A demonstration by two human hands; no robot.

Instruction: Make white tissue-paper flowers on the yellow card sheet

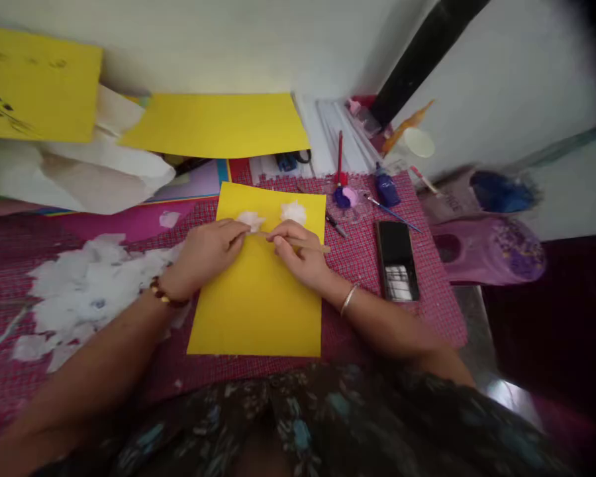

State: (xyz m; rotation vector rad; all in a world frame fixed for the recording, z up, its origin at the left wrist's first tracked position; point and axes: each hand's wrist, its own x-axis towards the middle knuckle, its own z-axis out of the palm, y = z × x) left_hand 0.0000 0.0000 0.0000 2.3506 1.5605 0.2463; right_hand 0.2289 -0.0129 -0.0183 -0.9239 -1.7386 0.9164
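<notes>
R grip holds a stick, tip by a white puff on the yellow sheet. L grip is by the tip, maybe to keep it still; can't tell if it pinches. Paper bits lie on L side, prob. for quick reach.

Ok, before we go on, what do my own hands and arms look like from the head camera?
Both are ungloved, with no sleeve showing on either forearm. The left hand has a dark beaded bracelet with gold-toned parts at its wrist; the right hand has a thin, silvery bangle. Finer markings are too blurred to tell.
</notes>
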